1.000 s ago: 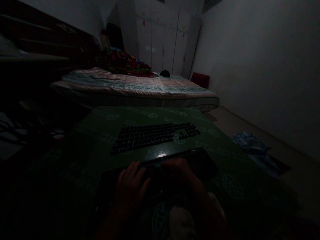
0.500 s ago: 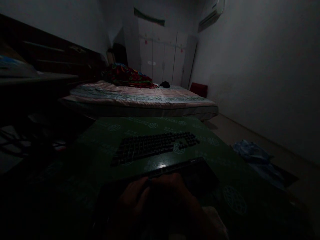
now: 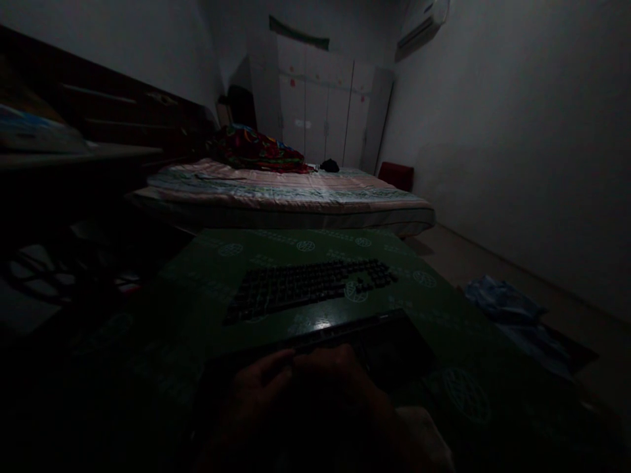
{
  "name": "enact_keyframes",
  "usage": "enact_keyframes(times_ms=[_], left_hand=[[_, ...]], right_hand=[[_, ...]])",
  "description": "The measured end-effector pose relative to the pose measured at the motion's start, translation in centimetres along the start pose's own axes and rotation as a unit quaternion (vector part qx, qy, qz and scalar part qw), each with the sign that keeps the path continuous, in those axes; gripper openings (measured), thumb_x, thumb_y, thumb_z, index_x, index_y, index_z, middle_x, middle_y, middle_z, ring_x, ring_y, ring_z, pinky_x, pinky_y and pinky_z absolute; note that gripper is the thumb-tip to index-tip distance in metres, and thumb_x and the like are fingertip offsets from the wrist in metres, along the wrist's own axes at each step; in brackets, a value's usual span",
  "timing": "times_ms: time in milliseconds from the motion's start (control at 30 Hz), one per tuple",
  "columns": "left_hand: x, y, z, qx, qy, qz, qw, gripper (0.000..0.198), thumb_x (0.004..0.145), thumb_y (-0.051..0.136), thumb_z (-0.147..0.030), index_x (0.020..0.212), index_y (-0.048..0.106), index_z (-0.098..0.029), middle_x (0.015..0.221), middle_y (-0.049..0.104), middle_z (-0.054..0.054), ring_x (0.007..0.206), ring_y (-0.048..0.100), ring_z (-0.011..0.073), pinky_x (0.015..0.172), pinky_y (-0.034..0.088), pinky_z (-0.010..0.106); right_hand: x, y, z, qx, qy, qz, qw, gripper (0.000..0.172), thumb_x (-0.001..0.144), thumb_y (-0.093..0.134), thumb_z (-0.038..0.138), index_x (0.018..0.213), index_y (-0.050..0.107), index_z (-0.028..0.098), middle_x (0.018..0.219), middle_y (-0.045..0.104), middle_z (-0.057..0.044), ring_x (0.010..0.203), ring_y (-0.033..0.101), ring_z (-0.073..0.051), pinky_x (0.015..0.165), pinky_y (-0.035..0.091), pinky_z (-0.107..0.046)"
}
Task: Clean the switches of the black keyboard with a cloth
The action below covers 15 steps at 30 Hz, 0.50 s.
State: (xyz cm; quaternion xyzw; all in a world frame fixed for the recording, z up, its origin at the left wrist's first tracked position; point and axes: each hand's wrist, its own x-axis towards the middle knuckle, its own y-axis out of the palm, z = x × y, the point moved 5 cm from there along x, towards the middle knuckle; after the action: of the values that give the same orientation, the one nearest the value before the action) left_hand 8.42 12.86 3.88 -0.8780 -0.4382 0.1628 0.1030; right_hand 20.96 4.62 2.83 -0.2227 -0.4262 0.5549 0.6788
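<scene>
Spanning the room's far end is a pale wardrobe (image 3: 323,108), with a striped bed (image 3: 296,194) before it, then a green tabletop (image 3: 197,282). A rumpled red blanket (image 3: 261,150) lies on the bed. On the tabletop sits a black keyboard (image 3: 399,348), rows of dark keycaps (image 3: 296,286) just beyond. The left hand (image 3: 254,391) and right hand (image 3: 340,374), half curled, close together, hide its middle; whether either grips anything, I cannot tell.
</scene>
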Motion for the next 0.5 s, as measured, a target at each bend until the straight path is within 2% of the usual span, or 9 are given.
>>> enact_keyframes(times_ms=[100, 233, 333, 433, 500], left_hand=[[-0.2, -0.1, -0.6, 0.001, 0.004, 0.011, 1.0, 0.037, 0.056, 0.064, -0.043, 0.083, 0.07, -0.018, 0.086, 0.072, 0.006, 0.079, 0.066, 0.0232, 0.066, 0.053, 0.029], [-0.4, -0.1, -0.9, -0.003, 0.001, 0.027, 1.0, 0.032, 0.056, 0.062, -0.04, 0.079, 0.069, -0.019, 0.08, 0.072, 0.005, 0.075, 0.065, 0.0224, 0.056, 0.051, 0.026], [-0.3, -0.2, -0.9, -0.011, 0.013, 0.014, 1.0, 0.034, 0.055, 0.063, -0.038, 0.084, 0.07, -0.02, 0.088, 0.072, 0.006, 0.081, 0.065, 0.0233, 0.061, 0.051, 0.028], [-0.3, 0.2, -0.7, -0.019, 0.023, 0.05, 0.998, 0.033, 0.056, 0.063, -0.037, 0.083, 0.071, -0.02, 0.088, 0.072, 0.006, 0.082, 0.065, 0.0235, 0.07, 0.051, 0.031], [-0.3, 0.5, -0.6, -0.016, 0.022, 0.075, 0.997, 0.027, 0.057, 0.062, -0.035, 0.078, 0.071, -0.02, 0.082, 0.072, 0.004, 0.08, 0.065, 0.0229, 0.073, 0.051, 0.032]], right_hand=[[-0.2, -0.1, 0.5, 0.019, 0.016, -0.004, 1.0, 0.02, 0.087, 0.051, 0.033, 0.09, 0.069, 0.027, 0.069, 0.066, 0.004, 0.067, 0.06, -0.012, 0.059, 0.044, -0.017], [-1.2, -0.9, 1.0, 0.11, 0.046, -0.041, 0.992, 0.025, 0.088, 0.047, 0.034, 0.095, 0.07, 0.026, 0.077, 0.068, 0.002, 0.072, 0.062, -0.012, 0.062, 0.047, -0.018], [-1.5, -1.4, 1.3, 0.171, 0.04, -0.046, 0.983, 0.026, 0.087, 0.048, 0.036, 0.095, 0.07, 0.025, 0.082, 0.069, 0.0, 0.074, 0.064, -0.013, 0.062, 0.048, -0.018], [-1.3, -1.6, 1.7, 0.239, 0.031, -0.031, 0.97, 0.029, 0.086, 0.048, 0.037, 0.092, 0.072, 0.023, 0.08, 0.069, 0.0, 0.071, 0.064, -0.012, 0.062, 0.048, -0.018], [-1.1, -1.6, 2.1, 0.236, 0.031, -0.022, 0.971, 0.029, 0.086, 0.048, 0.037, 0.095, 0.071, 0.022, 0.079, 0.069, 0.001, 0.069, 0.064, -0.012, 0.063, 0.048, -0.018]])
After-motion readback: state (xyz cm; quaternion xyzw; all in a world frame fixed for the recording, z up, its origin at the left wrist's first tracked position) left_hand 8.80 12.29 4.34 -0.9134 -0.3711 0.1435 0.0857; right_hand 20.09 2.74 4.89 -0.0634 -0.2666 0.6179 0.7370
